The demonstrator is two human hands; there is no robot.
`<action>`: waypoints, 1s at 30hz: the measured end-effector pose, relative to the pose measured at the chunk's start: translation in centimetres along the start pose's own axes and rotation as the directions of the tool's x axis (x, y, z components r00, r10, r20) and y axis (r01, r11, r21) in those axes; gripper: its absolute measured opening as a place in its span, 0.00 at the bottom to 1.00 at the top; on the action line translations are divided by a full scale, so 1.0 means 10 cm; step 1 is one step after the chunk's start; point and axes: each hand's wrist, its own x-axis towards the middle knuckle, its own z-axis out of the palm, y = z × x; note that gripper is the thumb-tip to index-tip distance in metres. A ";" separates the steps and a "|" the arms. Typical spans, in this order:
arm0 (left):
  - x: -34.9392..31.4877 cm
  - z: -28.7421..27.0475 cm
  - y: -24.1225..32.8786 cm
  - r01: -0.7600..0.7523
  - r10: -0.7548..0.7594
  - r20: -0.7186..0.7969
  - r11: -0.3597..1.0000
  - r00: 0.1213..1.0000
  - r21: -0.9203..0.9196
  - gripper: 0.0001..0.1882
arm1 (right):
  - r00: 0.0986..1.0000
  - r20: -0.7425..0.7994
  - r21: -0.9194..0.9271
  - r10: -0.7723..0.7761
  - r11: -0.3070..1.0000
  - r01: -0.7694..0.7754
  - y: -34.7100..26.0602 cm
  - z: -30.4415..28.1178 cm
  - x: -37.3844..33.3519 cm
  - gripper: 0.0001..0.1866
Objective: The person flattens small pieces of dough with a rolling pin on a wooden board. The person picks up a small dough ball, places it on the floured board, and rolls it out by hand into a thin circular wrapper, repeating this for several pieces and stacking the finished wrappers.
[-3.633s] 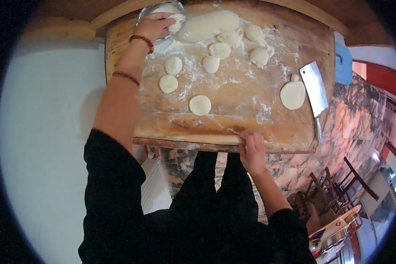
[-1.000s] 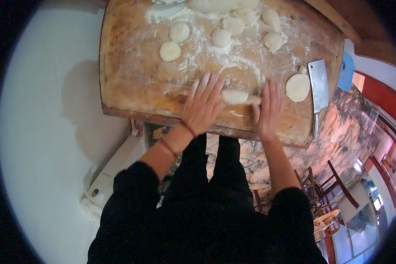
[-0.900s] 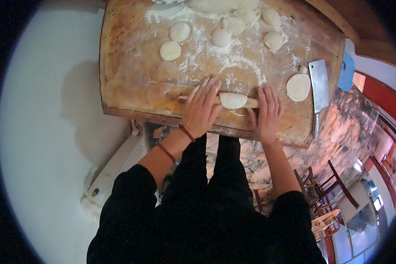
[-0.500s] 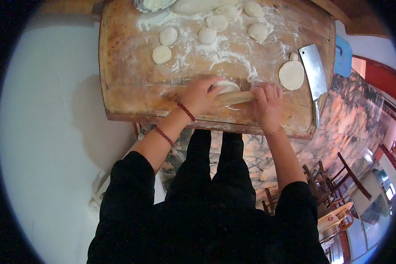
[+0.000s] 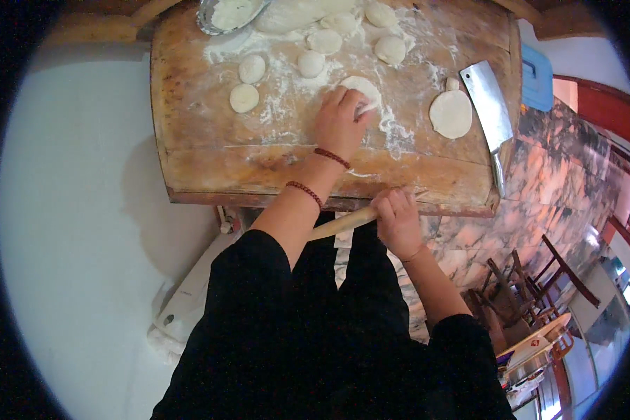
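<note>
Right now the left hand [image 5: 341, 122] reaches over the floury table [image 5: 210, 168], its fingers curled onto the near side of a flat dough round [image 5: 366, 85]. That round lies near the middle of the table; whether the fingers pinch it or merely rest on it, I cannot tell. Two dark red bracelets [image 5: 305, 190] circle that wrist and forearm.

The right hand [image 5: 397, 218] is wrapped around a rolling pin [image 5: 346, 222] at the table's near edge. The pin slants past that edge toward the person, its far end meeting the outline of the left forearm; whether they touch is unclear. A thin tip pokes out beyond the right fist.

Left of the dough round, two small pieces [image 5: 244, 99] lie close together. More dough balls [image 5: 390, 50] sit beyond it, alongside a long dough lump [image 5: 297, 12] and a bowl [image 5: 206, 25] of flour. To the right, another flat round [image 5: 451, 115] has a small knob at its far side. Just beside it lies a cleaver [image 5: 488, 105], handle toward the near edge. A blue box [image 5: 537, 78] shows past the table's right side.
</note>
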 end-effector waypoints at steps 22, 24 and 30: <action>-0.22 -0.73 -0.10 0.520 -0.509 0.328 0.852 0.796 0.058 0.21 | 0.997 -0.019 0.037 0.070 0.997 -0.069 0.06 0.00 0.11 0.19; -0.23 -0.75 -0.10 0.425 -0.442 0.243 0.897 0.863 0.121 0.18 | 0.999 -0.008 0.057 0.051 0.997 -0.050 0.01 0.01 0.11 0.19; -0.46 -1.07 -0.21 0.267 -0.295 0.116 0.941 0.948 0.210 0.17 | 0.988 -0.103 -0.043 0.115 0.992 -0.120 0.24 -0.14 0.39 0.19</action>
